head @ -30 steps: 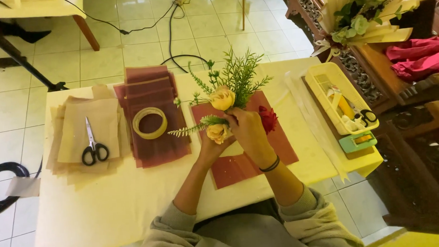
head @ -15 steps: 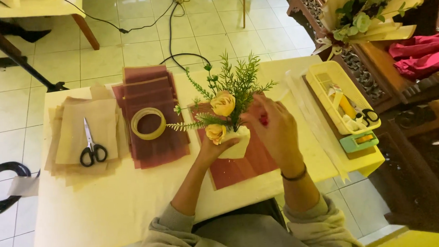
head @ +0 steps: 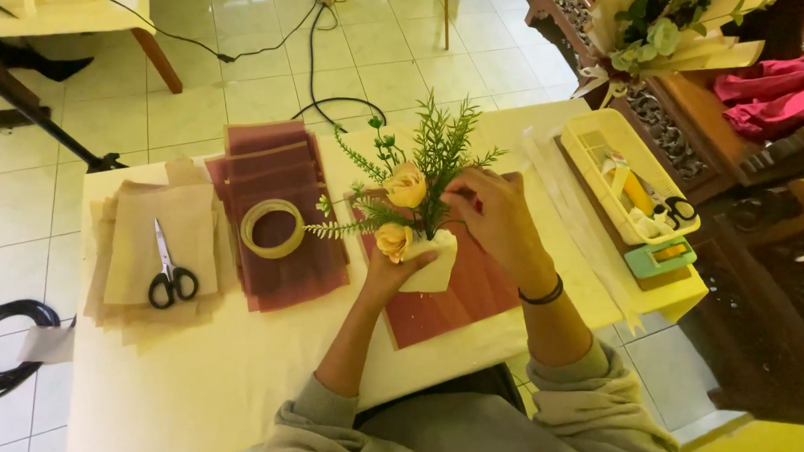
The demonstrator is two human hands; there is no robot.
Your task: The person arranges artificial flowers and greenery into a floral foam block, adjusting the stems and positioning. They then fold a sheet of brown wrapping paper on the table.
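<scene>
Posy (head: 412, 198) of yellow roses and fern stood over the maroon sheet (head: 464, 296) near the surface's middle, its base clasped in the left hand (head: 395, 270). Right hand (head: 492, 215) pinched among the stems, seemingly mid-arranging; further placing would want a steady base. Tape (head: 273, 228) and scissors (head: 167, 268) lay leftward.

Two yellow roses (head: 406, 185) stand among green fern sprigs (head: 442, 143) near the table's middle; one pair of scissors (head: 169, 277) and one tape roll (head: 273, 228) lie toward its left edge, one yellow tray (head: 588, 150) at its right edge.
</scene>
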